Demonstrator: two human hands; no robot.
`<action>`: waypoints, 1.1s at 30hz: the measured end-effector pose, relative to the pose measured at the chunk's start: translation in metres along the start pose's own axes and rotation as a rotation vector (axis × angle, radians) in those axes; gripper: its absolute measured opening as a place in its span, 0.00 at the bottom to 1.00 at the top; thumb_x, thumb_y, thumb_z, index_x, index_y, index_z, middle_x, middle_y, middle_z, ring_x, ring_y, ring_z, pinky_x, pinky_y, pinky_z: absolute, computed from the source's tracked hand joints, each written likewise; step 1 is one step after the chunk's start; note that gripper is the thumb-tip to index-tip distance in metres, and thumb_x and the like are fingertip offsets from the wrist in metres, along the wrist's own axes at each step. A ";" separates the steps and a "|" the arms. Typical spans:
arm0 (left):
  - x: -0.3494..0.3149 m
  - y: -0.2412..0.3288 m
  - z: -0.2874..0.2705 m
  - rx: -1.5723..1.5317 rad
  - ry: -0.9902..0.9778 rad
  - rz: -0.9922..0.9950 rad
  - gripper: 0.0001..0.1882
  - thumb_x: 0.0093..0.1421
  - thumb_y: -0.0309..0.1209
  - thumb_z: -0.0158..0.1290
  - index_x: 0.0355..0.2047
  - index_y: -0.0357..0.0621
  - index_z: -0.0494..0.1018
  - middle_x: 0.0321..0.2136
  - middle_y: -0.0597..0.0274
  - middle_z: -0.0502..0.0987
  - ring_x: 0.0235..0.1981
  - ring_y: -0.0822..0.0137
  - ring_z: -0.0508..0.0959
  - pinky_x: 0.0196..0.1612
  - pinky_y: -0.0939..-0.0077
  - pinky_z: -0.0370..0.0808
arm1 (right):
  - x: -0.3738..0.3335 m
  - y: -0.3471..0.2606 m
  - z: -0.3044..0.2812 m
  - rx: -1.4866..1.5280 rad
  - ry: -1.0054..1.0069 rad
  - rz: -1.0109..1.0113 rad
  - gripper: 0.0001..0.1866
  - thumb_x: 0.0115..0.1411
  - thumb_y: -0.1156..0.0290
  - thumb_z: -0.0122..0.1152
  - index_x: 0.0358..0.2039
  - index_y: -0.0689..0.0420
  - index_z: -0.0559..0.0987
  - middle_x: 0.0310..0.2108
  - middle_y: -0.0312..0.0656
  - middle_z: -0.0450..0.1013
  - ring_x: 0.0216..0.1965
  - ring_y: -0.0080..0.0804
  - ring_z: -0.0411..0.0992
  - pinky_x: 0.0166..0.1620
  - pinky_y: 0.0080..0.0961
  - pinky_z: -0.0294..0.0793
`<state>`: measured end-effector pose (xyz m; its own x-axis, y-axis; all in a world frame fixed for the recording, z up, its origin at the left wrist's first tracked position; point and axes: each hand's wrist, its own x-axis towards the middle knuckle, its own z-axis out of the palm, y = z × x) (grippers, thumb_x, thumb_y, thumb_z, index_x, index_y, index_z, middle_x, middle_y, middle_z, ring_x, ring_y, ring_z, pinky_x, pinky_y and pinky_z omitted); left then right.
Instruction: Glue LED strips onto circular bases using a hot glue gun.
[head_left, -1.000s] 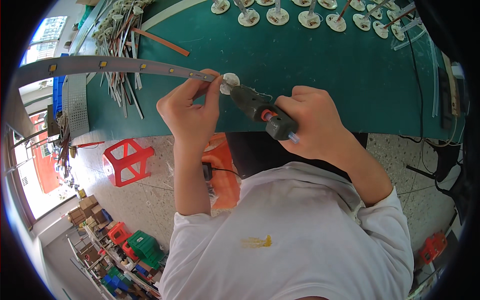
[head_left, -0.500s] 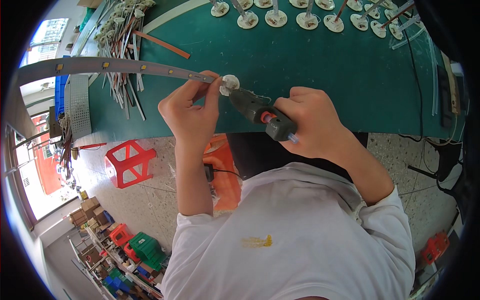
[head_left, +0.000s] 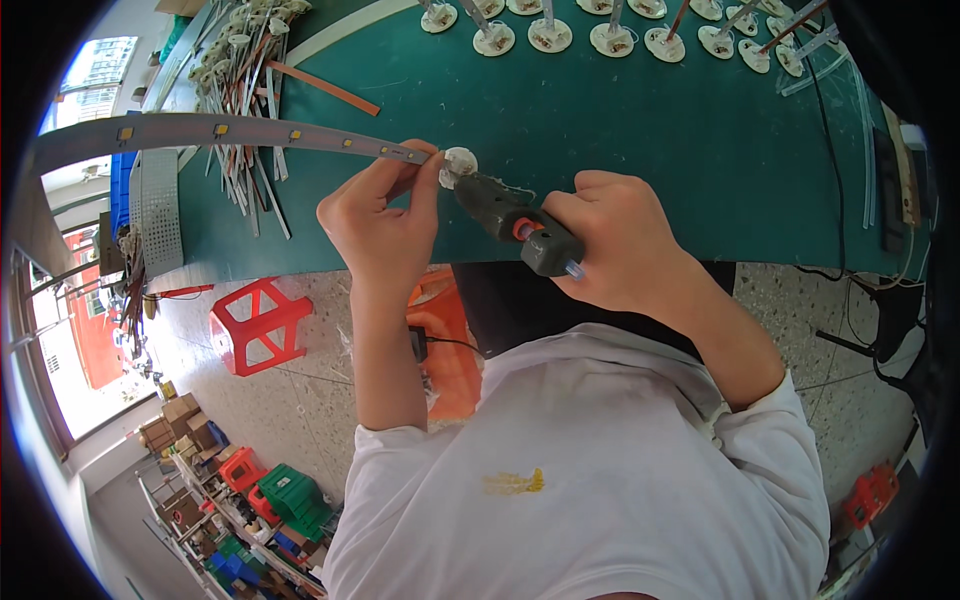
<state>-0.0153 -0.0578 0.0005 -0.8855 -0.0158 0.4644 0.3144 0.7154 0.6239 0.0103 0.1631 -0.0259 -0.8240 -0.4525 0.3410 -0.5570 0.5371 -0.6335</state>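
Since 0.5 s ago, the right grip [head_left: 622, 238] and glue gun [head_left: 492, 206] have shifted slightly left.

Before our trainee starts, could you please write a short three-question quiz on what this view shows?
1. Short answer: what is the right hand gripping?
2. True or false: the left hand is holding nothing.
3. Fill the gap: the tabletop is ____ in colour.

Key: 1. A hot-glue gun. 2. False; it pinches the end of an LED strip. 3. Green.
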 end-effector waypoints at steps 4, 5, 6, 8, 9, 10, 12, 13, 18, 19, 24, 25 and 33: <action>0.001 0.003 -0.001 -0.006 -0.004 -0.047 0.04 0.52 0.20 0.64 0.31 0.36 0.83 0.21 0.59 0.82 0.24 0.72 0.84 0.28 0.83 0.76 | 0.000 0.000 0.001 0.000 0.002 -0.009 0.12 0.40 0.69 0.70 0.22 0.54 0.74 0.15 0.39 0.67 0.21 0.39 0.67 0.25 0.36 0.66; 0.000 0.002 0.000 -0.007 -0.005 -0.047 0.04 0.52 0.20 0.64 0.31 0.36 0.83 0.21 0.59 0.82 0.24 0.72 0.84 0.28 0.83 0.76 | -0.001 0.001 0.001 -0.001 0.002 -0.008 0.12 0.40 0.69 0.70 0.22 0.54 0.74 0.15 0.39 0.67 0.21 0.39 0.67 0.25 0.36 0.66; 0.000 0.000 0.001 -0.008 0.003 -0.030 0.04 0.52 0.20 0.64 0.30 0.36 0.83 0.21 0.59 0.82 0.24 0.72 0.84 0.27 0.84 0.75 | -0.001 0.001 0.000 0.013 0.015 -0.006 0.12 0.40 0.69 0.70 0.21 0.54 0.74 0.15 0.39 0.67 0.21 0.39 0.67 0.25 0.35 0.66; 0.000 -0.001 0.000 -0.007 0.012 -0.012 0.04 0.52 0.20 0.64 0.30 0.36 0.83 0.21 0.59 0.82 0.24 0.72 0.84 0.27 0.84 0.75 | 0.000 0.001 0.001 0.028 0.028 -0.005 0.12 0.40 0.69 0.70 0.21 0.54 0.74 0.15 0.39 0.66 0.21 0.39 0.67 0.24 0.35 0.66; 0.000 -0.001 0.000 -0.009 0.009 -0.023 0.04 0.52 0.20 0.64 0.30 0.36 0.83 0.21 0.59 0.82 0.24 0.72 0.84 0.27 0.84 0.75 | 0.000 0.000 0.002 0.016 0.024 -0.003 0.11 0.40 0.69 0.70 0.21 0.54 0.74 0.15 0.39 0.66 0.21 0.40 0.67 0.24 0.35 0.66; 0.000 0.000 0.000 -0.010 0.005 -0.033 0.04 0.52 0.20 0.64 0.30 0.36 0.83 0.21 0.59 0.82 0.24 0.73 0.84 0.27 0.84 0.75 | 0.000 -0.001 0.002 0.005 0.020 -0.001 0.11 0.40 0.70 0.70 0.21 0.54 0.74 0.15 0.38 0.66 0.21 0.40 0.67 0.24 0.36 0.66; 0.000 0.000 -0.001 -0.014 0.004 -0.032 0.04 0.52 0.20 0.64 0.30 0.36 0.83 0.21 0.59 0.82 0.24 0.73 0.84 0.27 0.84 0.75 | 0.000 -0.001 0.002 0.007 0.027 0.004 0.11 0.41 0.70 0.69 0.21 0.54 0.73 0.15 0.38 0.67 0.21 0.40 0.67 0.24 0.36 0.66; 0.000 0.001 -0.001 -0.018 0.004 -0.031 0.04 0.52 0.20 0.64 0.30 0.36 0.83 0.21 0.60 0.82 0.24 0.73 0.85 0.27 0.85 0.75 | 0.000 -0.002 0.001 0.010 0.034 0.008 0.11 0.41 0.70 0.69 0.21 0.54 0.73 0.15 0.39 0.67 0.21 0.40 0.67 0.24 0.36 0.66; 0.003 0.002 -0.001 -0.025 -0.011 -0.021 0.04 0.52 0.19 0.64 0.30 0.35 0.83 0.21 0.60 0.83 0.25 0.72 0.85 0.27 0.84 0.75 | -0.001 -0.001 0.001 0.006 0.037 0.021 0.11 0.41 0.70 0.69 0.21 0.54 0.73 0.15 0.39 0.67 0.21 0.41 0.67 0.24 0.36 0.66; 0.004 0.003 -0.001 -0.026 -0.016 -0.002 0.03 0.53 0.20 0.64 0.29 0.35 0.83 0.22 0.61 0.83 0.25 0.72 0.85 0.27 0.84 0.76 | 0.000 -0.001 0.001 0.008 0.034 0.020 0.11 0.42 0.70 0.69 0.20 0.54 0.73 0.15 0.40 0.67 0.21 0.41 0.67 0.24 0.37 0.66; 0.010 -0.003 -0.009 -0.088 -0.108 0.034 0.05 0.53 0.19 0.63 0.32 0.36 0.83 0.27 0.58 0.84 0.26 0.71 0.85 0.29 0.82 0.77 | -0.001 -0.002 0.000 0.005 0.021 0.028 0.11 0.42 0.70 0.69 0.20 0.55 0.73 0.15 0.40 0.66 0.21 0.41 0.67 0.24 0.37 0.66; 0.012 -0.003 -0.012 -0.141 -0.151 0.054 0.07 0.52 0.19 0.63 0.33 0.36 0.83 0.29 0.57 0.85 0.27 0.70 0.85 0.31 0.81 0.78 | -0.001 -0.002 -0.001 0.009 0.015 0.023 0.11 0.42 0.70 0.69 0.20 0.55 0.73 0.15 0.40 0.66 0.21 0.41 0.67 0.24 0.37 0.66; 0.049 -0.011 -0.046 -0.129 -0.590 0.144 0.11 0.53 0.12 0.60 0.38 0.33 0.82 0.36 0.58 0.84 0.37 0.71 0.83 0.38 0.81 0.78 | -0.001 0.000 -0.003 0.049 0.013 0.034 0.10 0.44 0.69 0.69 0.21 0.55 0.75 0.16 0.40 0.66 0.21 0.41 0.68 0.25 0.37 0.66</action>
<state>-0.0466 -0.0984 0.0453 -0.8592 0.4902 0.1469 0.4513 0.5906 0.6690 0.0113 0.1655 -0.0240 -0.8438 -0.4251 0.3274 -0.5232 0.5165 -0.6778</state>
